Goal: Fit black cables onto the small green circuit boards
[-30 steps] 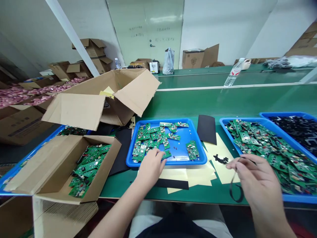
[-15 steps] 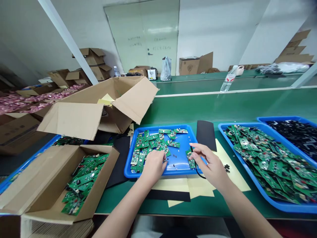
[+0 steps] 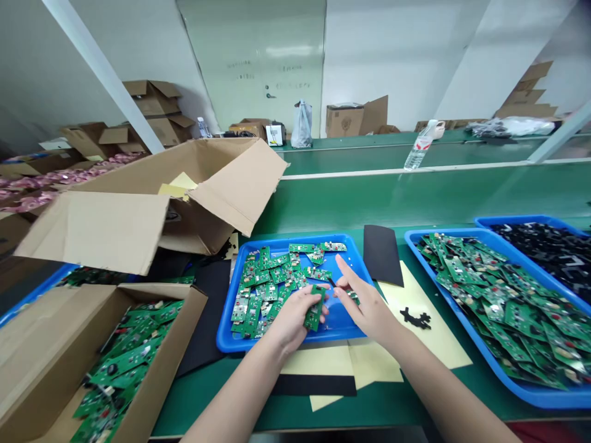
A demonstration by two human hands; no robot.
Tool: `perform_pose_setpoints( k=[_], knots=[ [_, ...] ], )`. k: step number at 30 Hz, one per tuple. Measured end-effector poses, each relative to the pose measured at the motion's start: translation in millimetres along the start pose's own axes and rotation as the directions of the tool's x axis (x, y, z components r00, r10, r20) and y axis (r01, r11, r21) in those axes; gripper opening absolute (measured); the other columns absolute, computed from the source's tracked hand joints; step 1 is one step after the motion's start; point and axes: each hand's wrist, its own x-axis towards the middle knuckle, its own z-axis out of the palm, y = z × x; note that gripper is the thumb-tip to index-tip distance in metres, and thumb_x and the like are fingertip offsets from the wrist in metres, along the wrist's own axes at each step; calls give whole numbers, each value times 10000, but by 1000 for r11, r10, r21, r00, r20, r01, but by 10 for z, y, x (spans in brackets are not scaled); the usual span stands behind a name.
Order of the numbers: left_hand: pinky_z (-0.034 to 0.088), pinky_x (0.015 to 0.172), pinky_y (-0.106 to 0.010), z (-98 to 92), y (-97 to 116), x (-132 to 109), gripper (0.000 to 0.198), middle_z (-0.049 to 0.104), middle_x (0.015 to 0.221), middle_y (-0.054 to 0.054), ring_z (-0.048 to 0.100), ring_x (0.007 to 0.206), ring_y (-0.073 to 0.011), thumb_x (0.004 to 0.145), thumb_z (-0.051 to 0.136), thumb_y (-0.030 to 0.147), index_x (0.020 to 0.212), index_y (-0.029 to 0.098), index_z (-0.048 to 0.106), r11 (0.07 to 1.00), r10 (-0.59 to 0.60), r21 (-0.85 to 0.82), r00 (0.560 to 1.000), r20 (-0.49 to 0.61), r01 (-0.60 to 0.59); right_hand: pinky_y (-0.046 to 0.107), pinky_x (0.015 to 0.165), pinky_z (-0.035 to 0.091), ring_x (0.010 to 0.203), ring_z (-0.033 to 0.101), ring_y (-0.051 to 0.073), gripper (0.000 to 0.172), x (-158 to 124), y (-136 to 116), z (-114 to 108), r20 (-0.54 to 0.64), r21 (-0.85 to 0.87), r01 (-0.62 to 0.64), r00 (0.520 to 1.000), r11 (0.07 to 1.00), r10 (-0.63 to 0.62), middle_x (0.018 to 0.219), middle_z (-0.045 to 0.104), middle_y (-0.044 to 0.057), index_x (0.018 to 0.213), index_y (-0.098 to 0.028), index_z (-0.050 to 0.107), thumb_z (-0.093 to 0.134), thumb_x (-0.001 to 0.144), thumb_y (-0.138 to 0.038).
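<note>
My left hand (image 3: 289,317) grips a small green circuit board (image 3: 315,309) over the near edge of the middle blue tray (image 3: 225,326), which holds several more boards (image 3: 272,277). My right hand (image 3: 367,307) is right beside it, index finger stretched out, thumb and fingers pinching a small black piece (image 3: 331,282) at the board's upper end. Both hands hover just above the tray's bare right half.
A larger blue tray (image 3: 521,387) heaped with boards sits at right, with a tray of black parts (image 3: 554,246) behind it. Cardboard boxes (image 3: 115,363) (image 3: 184,197) stand at left. A black sheet (image 3: 381,252), yellow sheets (image 3: 429,338) and a black cutout (image 3: 415,318) lie by the tray.
My right hand came from the right with a black strip to the middle tray and met my left hand. My left hand lifted a board out of the pile.
</note>
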Motion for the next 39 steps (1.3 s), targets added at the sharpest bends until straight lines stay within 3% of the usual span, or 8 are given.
perform_pose_setpoints(
  k=[4, 11, 17, 35, 39],
  knots=[
    [425, 522, -214, -6, -42, -1, 201, 620, 577, -14, 546, 503, -109, 775, 570, 312, 850, 134, 628, 990, -70, -119, 997, 18, 71, 297, 680, 548, 734, 630, 171, 548, -45, 1, -1, 49, -62, 27, 999, 998, -24, 846, 648, 52, 1472, -196, 211, 372, 949, -181],
    [496, 546, -233, 3, -87, 28, 282, 709, 721, -68, 661, 593, -156, 774, 614, 264, 1007, 109, 646, 967, -131, -203, 984, 118, 153, 323, 627, 524, 702, 606, 193, 509, -51, 32, -5, 245, -217, 182, 961, 959, -127, 823, 649, 68, 1452, -135, 226, 307, 950, -142],
    [510, 527, -224, 18, -92, 24, 241, 722, 774, -80, 687, 662, -179, 755, 631, 264, 940, 113, 660, 962, -145, -211, 981, 133, 171, 297, 527, 465, 601, 536, 179, 476, -25, 18, -8, 234, -305, 282, 948, 910, -216, 741, 616, 56, 1416, -70, 263, 296, 945, -131],
    [476, 497, -202, 35, -85, 21, 248, 703, 733, -68, 664, 638, -160, 781, 625, 336, 890, 115, 652, 976, -123, -164, 983, 134, 145, 293, 537, 460, 596, 522, 165, 467, -46, 46, -4, 265, -299, 228, 953, 926, -149, 711, 595, 43, 1397, -72, 339, 316, 934, -132],
    [455, 476, -201, 43, -114, 30, 268, 690, 710, -59, 639, 599, -145, 799, 617, 376, 873, 120, 648, 988, -74, -123, 990, 119, 89, 305, 557, 475, 618, 542, 177, 491, -48, 42, 6, 273, -285, 205, 954, 936, -126, 715, 603, 47, 1410, -78, 330, 317, 923, -139]
  ],
)
